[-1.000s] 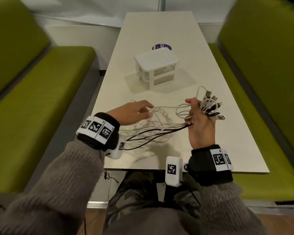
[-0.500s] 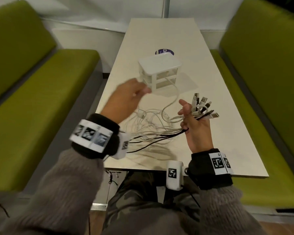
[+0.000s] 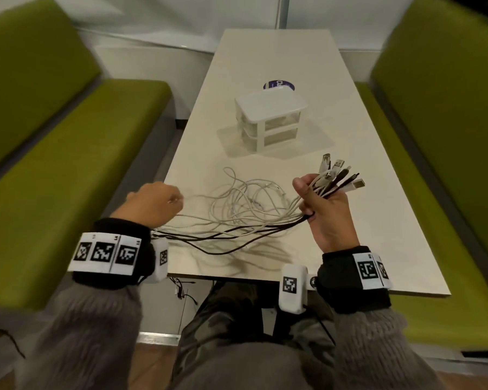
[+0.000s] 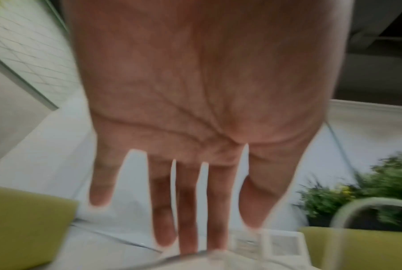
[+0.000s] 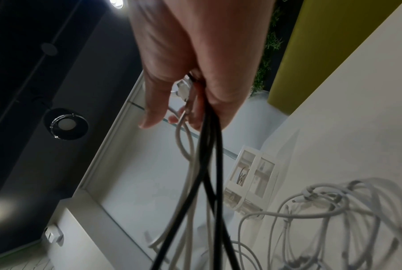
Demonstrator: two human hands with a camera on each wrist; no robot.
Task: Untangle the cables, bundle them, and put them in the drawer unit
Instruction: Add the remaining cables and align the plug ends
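Observation:
White and black cables (image 3: 245,201) lie in loose loops on the near half of the cream table (image 3: 279,57). My right hand (image 3: 313,192) grips their gathered ends, and the plugs (image 3: 338,175) fan out above the fist. In the right wrist view the black cables (image 5: 209,146) hang from that hand (image 5: 195,54). The strands stretch left, pass under my left wrist and drop off the table's edge. My left hand (image 3: 155,204) hovers at the table's left edge; the blurred left wrist view shows its fingers (image 4: 163,210) straight and empty. The white drawer unit (image 3: 271,119) stands mid-table, drawers closed.
A purple round sticker (image 3: 279,85) lies behind the drawer unit. Green benches flank the table on the left (image 3: 68,164) and the right (image 3: 448,136). The table's near edge is just in front of my lap. A potted plant (image 4: 380,182) stands beyond the table.
My left hand, raised toward the drawer unit half a second ago, has dropped back to the table's left edge. The cables now lie drawn out leftward. My right hand keeps hold of the plug ends.

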